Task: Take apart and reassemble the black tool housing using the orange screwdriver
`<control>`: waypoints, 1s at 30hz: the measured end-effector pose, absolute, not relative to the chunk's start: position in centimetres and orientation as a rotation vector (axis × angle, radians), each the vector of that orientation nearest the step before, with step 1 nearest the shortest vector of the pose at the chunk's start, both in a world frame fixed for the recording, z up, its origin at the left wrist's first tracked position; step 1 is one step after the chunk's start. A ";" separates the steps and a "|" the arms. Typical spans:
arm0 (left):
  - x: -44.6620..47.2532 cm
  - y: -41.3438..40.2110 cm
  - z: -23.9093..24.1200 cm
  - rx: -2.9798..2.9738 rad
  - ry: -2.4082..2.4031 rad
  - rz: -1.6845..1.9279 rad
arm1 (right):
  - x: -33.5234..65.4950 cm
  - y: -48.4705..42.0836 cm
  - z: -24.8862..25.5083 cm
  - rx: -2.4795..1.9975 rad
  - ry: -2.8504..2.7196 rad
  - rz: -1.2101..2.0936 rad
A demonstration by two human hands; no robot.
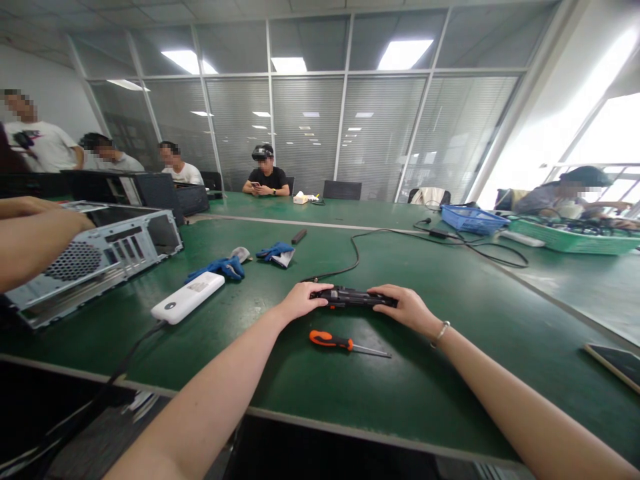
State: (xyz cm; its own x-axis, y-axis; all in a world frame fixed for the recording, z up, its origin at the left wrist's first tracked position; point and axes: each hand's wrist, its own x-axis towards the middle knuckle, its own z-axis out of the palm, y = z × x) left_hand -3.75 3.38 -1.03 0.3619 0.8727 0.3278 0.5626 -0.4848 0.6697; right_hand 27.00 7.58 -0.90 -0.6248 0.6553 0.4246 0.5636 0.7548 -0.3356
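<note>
A flat black device point(353, 297) lies on the green table point(420, 387) in front of me, with a black cable point(356, 257) leading away from its far side. My left hand point(301, 299) grips the device's left end, fingers curled over it. The device's right end is held by my right hand point(403, 307), which wears a bracelet at the wrist. An orange-handled screwdriver point(345, 344) rests on the table just in front of the device, between my forearms.
A white power bank point(189, 297) with a cable, blue gloves point(223, 267) and an open computer case point(95, 257) lie to the left, where another person's arm reaches in. A blue basket point(473, 219), a green basket point(575, 239) and a phone point(617, 364) are right. People sit around the table.
</note>
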 end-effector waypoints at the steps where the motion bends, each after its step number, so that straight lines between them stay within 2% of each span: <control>1: -3.7 3.3 -1.0 2.176 1.247 0.935 | 27.0 7.6 -0.8 -0.920 -2.420 0.234; 7: -3.7 2.5 -0.2 2.155 1.228 0.935 | 27.0 7.4 -0.4 -0.926 -2.423 0.272; 12: -3.4 2.1 -0.2 2.236 1.236 0.939 | 25.2 4.2 0.9 -0.875 -2.297 0.120; 16: -2.8 1.5 -0.3 2.364 1.261 0.988 | 21.4 -0.2 2.5 -0.739 -2.654 0.316; 20: -2.5 1.4 -0.3 2.392 1.276 1.009 | 18.0 -2.4 3.6 -0.647 -2.889 0.196; 26: -2.9 1.9 -0.3 2.302 1.281 1.017 | 17.8 -0.7 5.4 -0.755 -2.524 0.158; 30: -3.0 2.1 -0.5 2.340 1.296 1.008 | 18.3 -0.3 4.6 -0.750 -2.583 0.068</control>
